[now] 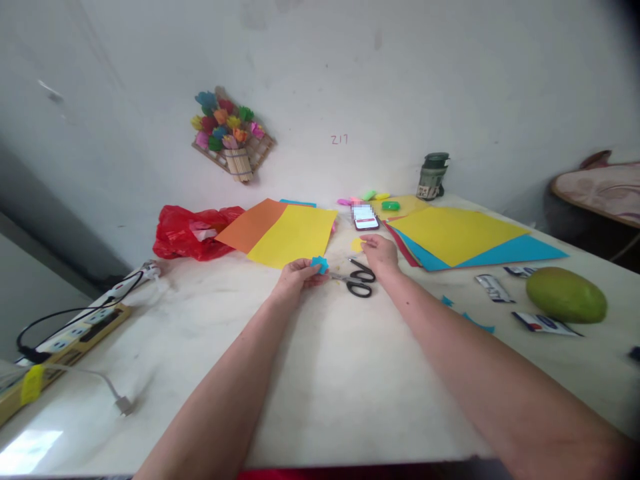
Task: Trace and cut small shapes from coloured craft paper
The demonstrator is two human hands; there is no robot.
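My left hand (298,277) pinches a small blue paper cutout (320,265) with a jagged, star-like edge. Between thumb and fingers of my right hand (380,253) is a small rounded yellow paper piece (357,245). Black-handled scissors (359,289) lie on the table between the two hands, their blades pointing toward my left hand and partly hidden by it. A pen-like dark item (356,263) lies by the upper handle loop. Just beyond my left hand is a yellow paper sheet (295,233), overlapping an orange sheet (255,227).
A phone (365,217) and highlighters (370,195) stand toward the wall. At right are stacked yellow (460,230) and blue sheets (525,252), blue scraps (477,324), a green mango (566,295), small packets (494,289) and a dark bottle (433,176). Left: red plastic bag (187,230), power strip (75,337).
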